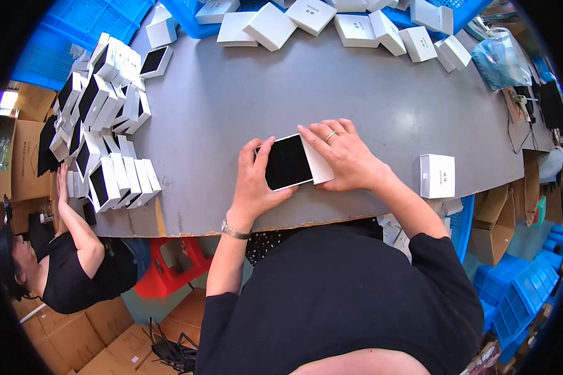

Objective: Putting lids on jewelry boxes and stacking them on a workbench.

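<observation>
The left hand [252, 182] clasps one end of a black-faced box [288, 162], the right hand [349, 157] its white end; the box lies between them, long axis running hand to hand, neither nearer. Beyond both, white boxes [270, 27] sit across the table [231, 94].

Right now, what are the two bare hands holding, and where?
A small white rectangular box with a black panel: the bare left hand grips its left end, the bare right hand its plain white right end.
</observation>
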Action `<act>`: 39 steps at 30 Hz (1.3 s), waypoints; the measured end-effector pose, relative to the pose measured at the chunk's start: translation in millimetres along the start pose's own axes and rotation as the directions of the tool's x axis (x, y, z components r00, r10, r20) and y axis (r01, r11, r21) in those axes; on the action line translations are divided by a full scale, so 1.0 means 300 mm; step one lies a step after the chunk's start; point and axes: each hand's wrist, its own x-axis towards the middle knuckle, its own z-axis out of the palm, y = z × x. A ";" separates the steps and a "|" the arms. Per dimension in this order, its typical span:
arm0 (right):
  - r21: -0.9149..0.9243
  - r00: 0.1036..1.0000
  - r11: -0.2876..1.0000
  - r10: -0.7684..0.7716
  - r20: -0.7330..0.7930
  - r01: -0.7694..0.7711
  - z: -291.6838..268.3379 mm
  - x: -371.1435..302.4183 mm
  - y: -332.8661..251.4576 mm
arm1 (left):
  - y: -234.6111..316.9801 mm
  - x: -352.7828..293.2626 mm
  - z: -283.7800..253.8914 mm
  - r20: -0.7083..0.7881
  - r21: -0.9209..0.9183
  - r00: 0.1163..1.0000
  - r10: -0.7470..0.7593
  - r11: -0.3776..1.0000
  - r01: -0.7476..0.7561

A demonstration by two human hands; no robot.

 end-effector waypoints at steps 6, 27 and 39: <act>-0.037 0.999 0.999 -0.034 0.000 0.034 0.007 0.025 -0.018 | 0.004 -0.022 -0.026 0.066 0.054 0.997 0.037 0.998 -0.041; 0.040 0.985 0.996 -0.076 -0.154 0.083 0.011 0.020 -0.092 | 0.016 0.037 0.152 -0.176 -0.641 0.973 -0.152 0.768 0.004; -0.290 0.759 0.702 0.618 -0.206 -0.650 -0.177 -0.458 0.233 | -0.158 -0.109 -0.687 -0.738 0.659 0.621 0.264 0.480 0.579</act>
